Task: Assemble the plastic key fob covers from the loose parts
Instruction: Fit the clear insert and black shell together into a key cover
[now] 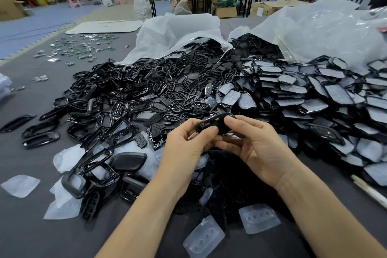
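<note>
Both hands hold one black key fob cover (211, 124) just above the table, in front of the heap. My left hand (186, 144) pinches its left end between thumb and fingers. My right hand (251, 142) grips its right end, thumb on top and fingers curled beneath. A large heap of black frames (117, 94) spreads to the left. Black button pads (184, 98) lie in the middle. Back shells with grey film (314, 90) are stacked on the right. Clear translucent inserts (258, 218) lie near my forearms.
Two open plastic bags (173, 33) spill parts at the back of the grey table (31, 226). Small metal pieces and circuit boards (79, 48) are scattered at the far left. A white stick (368, 190) lies at the right edge. Tables and cardboard boxes stand behind.
</note>
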A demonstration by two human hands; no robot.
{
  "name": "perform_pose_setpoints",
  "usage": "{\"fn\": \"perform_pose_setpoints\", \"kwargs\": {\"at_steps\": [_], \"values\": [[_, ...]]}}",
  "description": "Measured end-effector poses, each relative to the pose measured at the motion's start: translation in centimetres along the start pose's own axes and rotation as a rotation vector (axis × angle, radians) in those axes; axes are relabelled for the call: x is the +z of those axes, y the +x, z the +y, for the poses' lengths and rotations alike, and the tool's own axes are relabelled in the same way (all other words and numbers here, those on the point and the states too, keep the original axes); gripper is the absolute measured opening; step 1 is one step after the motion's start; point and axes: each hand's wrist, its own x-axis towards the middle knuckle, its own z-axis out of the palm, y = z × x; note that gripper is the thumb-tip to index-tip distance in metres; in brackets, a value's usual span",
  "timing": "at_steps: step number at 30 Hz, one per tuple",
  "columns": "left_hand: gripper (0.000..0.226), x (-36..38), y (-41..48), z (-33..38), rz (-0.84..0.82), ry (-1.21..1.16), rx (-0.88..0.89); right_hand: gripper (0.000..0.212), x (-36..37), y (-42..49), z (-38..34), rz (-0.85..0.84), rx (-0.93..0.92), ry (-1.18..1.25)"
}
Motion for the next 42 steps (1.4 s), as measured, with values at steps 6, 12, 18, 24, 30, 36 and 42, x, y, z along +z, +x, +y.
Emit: {"fn": "perform_pose_setpoints", "kwargs": {"at_steps": [6, 12, 18, 24, 30, 36, 42], "values": [[0.025, 0.49, -0.10, 0.13, 0.014, -0.169, -0.008, 0.019, -0.09, 0.20, -0.26, 0.061, 0.013, 0.090], [0.016, 0.49, -0.06, 0.78, 0.046, -0.298, -0.087, 0.020, -0.20, 0.36, -0.22, 0.036, 0.080, 0.164], [0.016, 0.59, -0.11, 0.70, 0.067, -0.289, -0.068, 0.023, -0.54, 0.48, -0.24, 0.078, 0.068, 0.197], [0.013, 0.53, 0.13, 0.41, 0.153, -0.278, -0.004, 0.016, -0.62, 0.46, -0.42, 0.101, 0.065, 0.211], [0.010, 0.48, 0.07, 0.31, 0.167, -0.246, 0.033, 0.019, -0.71, 0.60, -0.27, 0.123, 0.117, 0.268], [0.008, 0.47, 0.06, 0.47, 0.129, -0.267, 0.038, 0.013, -0.75, 0.64, -0.19, 0.075, 0.115, 0.249], [0.016, 0.45, -0.12, 0.66, 0.111, -0.240, -0.004, 0.016, -0.82, 0.36, -0.57, 0.016, 0.172, 0.318]]}}
